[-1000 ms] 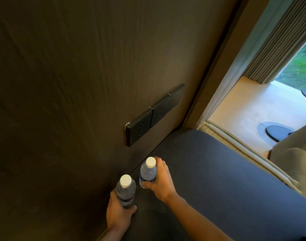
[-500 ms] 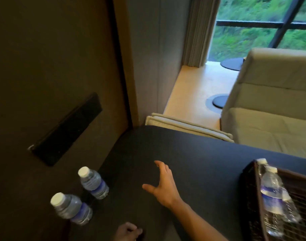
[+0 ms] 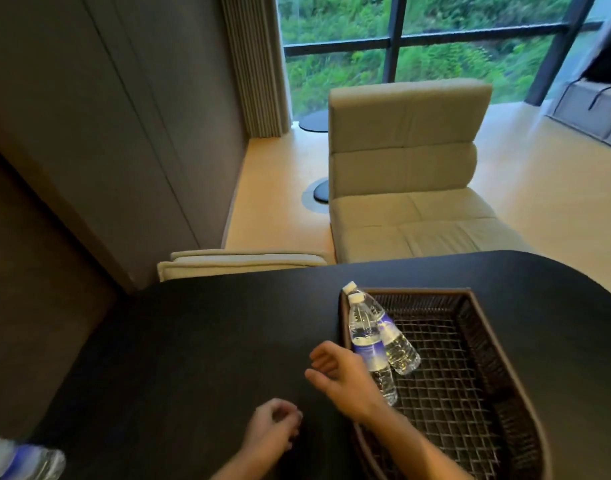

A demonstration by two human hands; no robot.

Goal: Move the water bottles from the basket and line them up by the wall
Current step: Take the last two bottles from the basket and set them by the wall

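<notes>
A dark woven basket point(image 3: 487, 344) sits on the black table point(image 3: 193, 341) at the right. Two clear water bottles with blue labels lie in its near-left corner: the nearer bottle point(image 3: 366, 334) and a second bottle point(image 3: 397, 344) behind it, caps pointing away. My right hand point(image 3: 342, 375) hovers open just left of the nearer bottle, over the basket's left rim, holding nothing. Lower down, my left hand point(image 3: 273, 431) is above the table with fingers curled and empty. One bottle point(image 3: 23, 460) by the wall shows at the bottom left corner.
The brown wall point(image 3: 37, 271) runs along the table's left side. Beyond the table's far edge stand a beige armchair point(image 3: 408, 188) and a folded beige cushion point(image 3: 241, 263). A large window point(image 3: 418, 39) is behind them.
The view has swung right from the wall to the basket. Both hands let go of the two bottles by the wall; my right hand moved across the table to the basket's left rim.
</notes>
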